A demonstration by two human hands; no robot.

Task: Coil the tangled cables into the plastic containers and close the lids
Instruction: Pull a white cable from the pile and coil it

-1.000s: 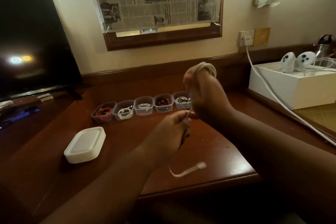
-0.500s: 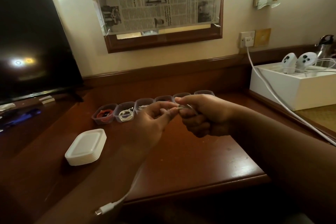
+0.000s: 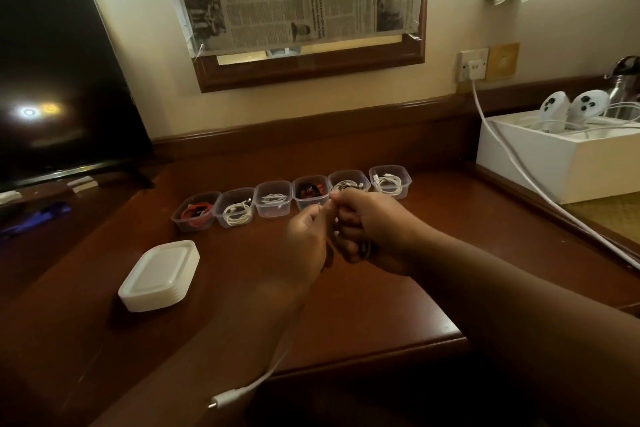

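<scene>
Currently both hands meet above the wooden desk (image 3: 363, 315), just in front of the row of containers. Left hand (image 3: 306, 239) has fingers curled, pinching the white cable (image 3: 273, 367) at its fingertips; right hand (image 3: 372, 229) is fisted, fingers curled round the same cable — most of what it holds is hidden inside the fist, so whether there is a coil in there I can't tell. The cable's free end trails down from the left hand, blurred, past the desk's front edge, ending in a white plug (image 3: 225, 402) hanging below the edge. Six clear plastic containers (image 3: 273, 199) sit side by side in a line toward the back of the desk, all without lids: leftmost holds a red cable (image 3: 195, 211), next two hold white cables, fourth something dark red, fifth is partly hidden behind the right hand, sixth holds a white coil (image 3: 389, 182). Stack of white lids (image 3: 161, 276) sits on the desk's left part, well apart from the row. Around it — dark TV screen (image 3: 52, 73) at left, newspaper-covered frame (image 3: 298, 0) on the wall, white box (image 3: 561, 163) at right with two white controllers (image 3: 571, 107) in it, and a thick white power lead (image 3: 526, 177) running from the wall socket (image 3: 472, 64) down across the right side.
</scene>
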